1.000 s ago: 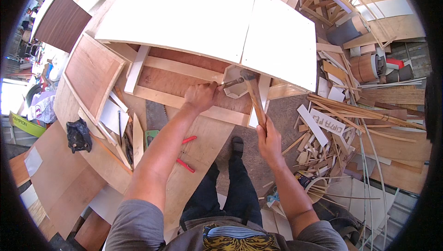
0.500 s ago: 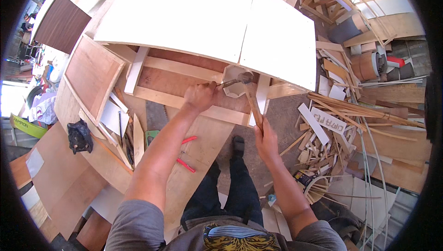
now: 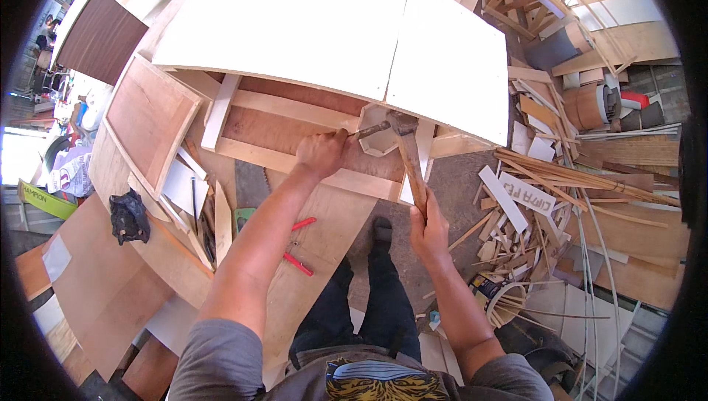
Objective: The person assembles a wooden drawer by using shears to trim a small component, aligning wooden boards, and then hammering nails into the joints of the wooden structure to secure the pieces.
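The left hand (image 3: 321,154) has its grip round a short tool (image 3: 371,131) over the wooden frame (image 3: 369,184); the right hand (image 3: 430,230) grips a hammer (image 3: 410,161), its head just beside the tool's end.

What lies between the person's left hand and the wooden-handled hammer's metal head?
In the head view, a slim, dark metal tool, held in the left hand, spans that stretch toward the hammer's metal head.
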{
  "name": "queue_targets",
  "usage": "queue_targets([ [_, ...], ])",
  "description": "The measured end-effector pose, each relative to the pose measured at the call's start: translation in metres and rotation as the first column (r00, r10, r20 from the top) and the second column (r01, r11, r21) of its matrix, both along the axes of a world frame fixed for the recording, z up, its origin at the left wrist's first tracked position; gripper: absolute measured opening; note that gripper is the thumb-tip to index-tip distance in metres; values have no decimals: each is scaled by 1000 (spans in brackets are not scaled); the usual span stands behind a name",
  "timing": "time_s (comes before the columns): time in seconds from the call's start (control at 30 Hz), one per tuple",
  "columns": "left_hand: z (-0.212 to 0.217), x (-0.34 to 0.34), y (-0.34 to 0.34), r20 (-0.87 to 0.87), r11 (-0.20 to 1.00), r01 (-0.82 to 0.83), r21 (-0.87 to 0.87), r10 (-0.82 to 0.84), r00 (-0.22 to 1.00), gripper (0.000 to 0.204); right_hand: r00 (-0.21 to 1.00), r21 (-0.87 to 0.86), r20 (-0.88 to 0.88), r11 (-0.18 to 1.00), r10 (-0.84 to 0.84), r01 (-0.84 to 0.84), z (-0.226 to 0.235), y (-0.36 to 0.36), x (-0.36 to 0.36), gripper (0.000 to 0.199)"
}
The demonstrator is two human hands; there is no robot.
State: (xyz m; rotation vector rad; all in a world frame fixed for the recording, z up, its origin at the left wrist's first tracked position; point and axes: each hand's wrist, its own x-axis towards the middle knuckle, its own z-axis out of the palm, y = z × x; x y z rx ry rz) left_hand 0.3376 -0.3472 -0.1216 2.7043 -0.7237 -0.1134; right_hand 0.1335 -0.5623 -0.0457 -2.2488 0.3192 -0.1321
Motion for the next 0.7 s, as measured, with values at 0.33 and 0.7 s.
queue_targets([
  [0.33, 0, -1, 0, 31, 1000, 13, 1, -13, 999, 24, 1000, 20, 1, 1000, 8, -8, 6, -2, 0, 48],
  [0.7, 10, -3, -4, -65, 1000, 5, 30, -3, 998, 33, 1000, -1, -22, 1000, -3, 3, -21, 2, 6, 45],
])
